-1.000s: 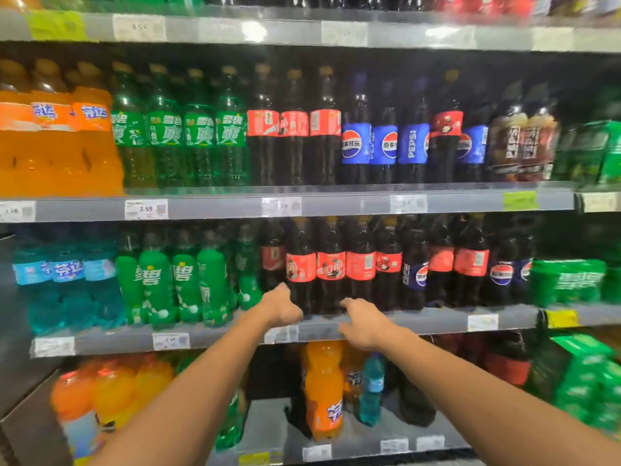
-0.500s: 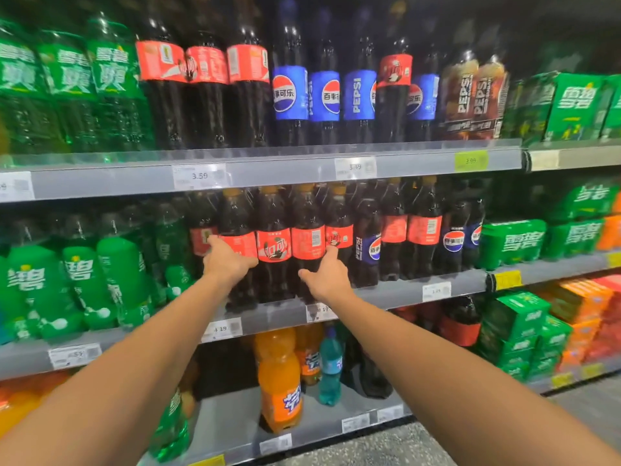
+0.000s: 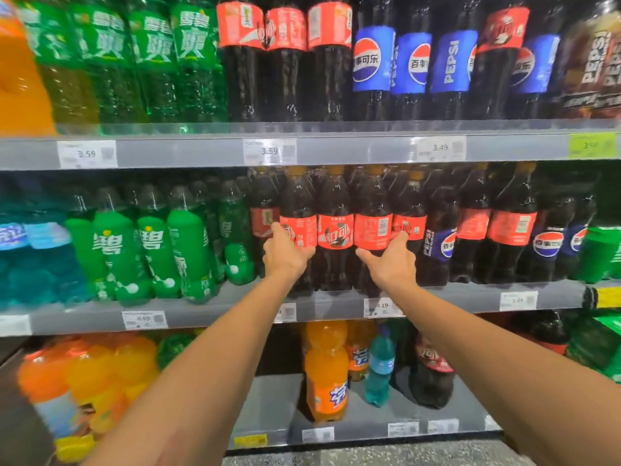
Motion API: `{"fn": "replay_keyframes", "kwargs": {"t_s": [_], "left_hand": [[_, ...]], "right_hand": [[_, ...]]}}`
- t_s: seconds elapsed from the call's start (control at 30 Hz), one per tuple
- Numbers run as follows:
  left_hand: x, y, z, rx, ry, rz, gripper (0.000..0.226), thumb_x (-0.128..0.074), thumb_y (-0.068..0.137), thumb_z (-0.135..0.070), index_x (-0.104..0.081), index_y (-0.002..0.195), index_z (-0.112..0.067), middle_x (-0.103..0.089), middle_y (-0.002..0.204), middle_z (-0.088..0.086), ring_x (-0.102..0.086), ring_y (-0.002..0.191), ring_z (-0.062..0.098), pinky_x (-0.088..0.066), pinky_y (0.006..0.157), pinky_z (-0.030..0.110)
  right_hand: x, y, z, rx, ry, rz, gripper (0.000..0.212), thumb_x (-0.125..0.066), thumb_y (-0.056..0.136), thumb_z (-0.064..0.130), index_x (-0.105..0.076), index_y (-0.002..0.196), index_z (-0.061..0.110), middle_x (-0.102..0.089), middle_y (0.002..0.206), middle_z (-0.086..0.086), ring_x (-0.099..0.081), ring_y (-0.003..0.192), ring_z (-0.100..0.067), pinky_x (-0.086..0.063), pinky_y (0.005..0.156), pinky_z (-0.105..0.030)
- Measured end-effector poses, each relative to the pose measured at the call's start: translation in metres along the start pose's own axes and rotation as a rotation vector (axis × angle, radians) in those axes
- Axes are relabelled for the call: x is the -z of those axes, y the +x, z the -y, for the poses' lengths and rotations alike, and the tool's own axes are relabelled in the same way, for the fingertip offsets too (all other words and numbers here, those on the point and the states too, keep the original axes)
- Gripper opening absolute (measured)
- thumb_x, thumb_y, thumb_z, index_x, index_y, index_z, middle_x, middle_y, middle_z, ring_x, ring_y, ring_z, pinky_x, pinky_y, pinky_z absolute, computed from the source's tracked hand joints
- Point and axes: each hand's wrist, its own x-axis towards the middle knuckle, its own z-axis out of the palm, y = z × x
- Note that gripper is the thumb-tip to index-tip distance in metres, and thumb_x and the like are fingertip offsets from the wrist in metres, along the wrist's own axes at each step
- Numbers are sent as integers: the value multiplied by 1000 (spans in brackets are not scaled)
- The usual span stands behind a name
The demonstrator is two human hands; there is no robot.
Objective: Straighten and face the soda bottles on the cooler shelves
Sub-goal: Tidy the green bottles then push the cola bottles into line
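You are reaching both arms to the middle shelf (image 3: 215, 311). Your left hand (image 3: 285, 253) is wrapping around one red-labelled cola bottle (image 3: 297, 227), and your right hand (image 3: 391, 260) is clasping another cola bottle (image 3: 373, 227) two places to its right.

Red-labelled cola bottles (image 3: 336, 230) upright, middle shelf (image 3: 208, 314) front
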Motion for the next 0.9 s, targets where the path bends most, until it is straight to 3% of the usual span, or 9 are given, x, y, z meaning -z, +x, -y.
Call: {"fn": "replay_keyframes", "kwargs": {"t_s": [0.23, 0.53, 0.63, 0.77, 0.9], "left_hand": [[5, 2, 0, 1, 12, -1, 60, -80, 77, -21, -45, 125, -11, -60, 121, 14, -59, 113, 32, -46, 97, 44], [32, 11, 12, 32, 54, -35, 59, -81, 76, -17, -43, 121, -7, -62, 114, 15, -62, 106, 34, -50, 94, 46], [42, 15, 19, 27, 64, -43, 61, -81, 75, -17, -43, 121, -7, -61, 115, 16, -61, 106, 35, -49, 95, 49], [53, 19, 30, 31, 95, -73, 63, -80, 77, -20, -43, 125, -6, -62, 117, 16, -58, 113, 35, -47, 93, 45], [65, 25, 42, 53, 122, -140, 64, -80, 76, -22, -41, 123, -4, -61, 119, 22, -55, 114, 42, -45, 95, 51]], "right_hand": [[-4, -1, -6, 67, 2, 2, 56, -77, 86, 34, -42, 124, 12, -64, 117, -14, -63, 110, -36, -51, 96, -49], [-21, -8, 3, 158, 24, 97, 50, -77, 86, 35, -44, 119, 15, -66, 112, -6, -60, 94, -19, -46, 82, -33], [-31, -14, 9, 158, 43, 102, 50, -77, 86, 35, -44, 119, 17, -66, 114, -4, -66, 102, -22, -52, 89, -38], [-39, -22, 18, 159, 56, 133, 51, -77, 85, 36, -43, 120, 19, -65, 117, -2, -64, 109, -20, -48, 88, -33], [-56, -28, 27, 173, 59, 176, 52, -76, 86, 35, -41, 120, 18, -64, 120, -5, -62, 112, -24, -47, 89, -35]]}}
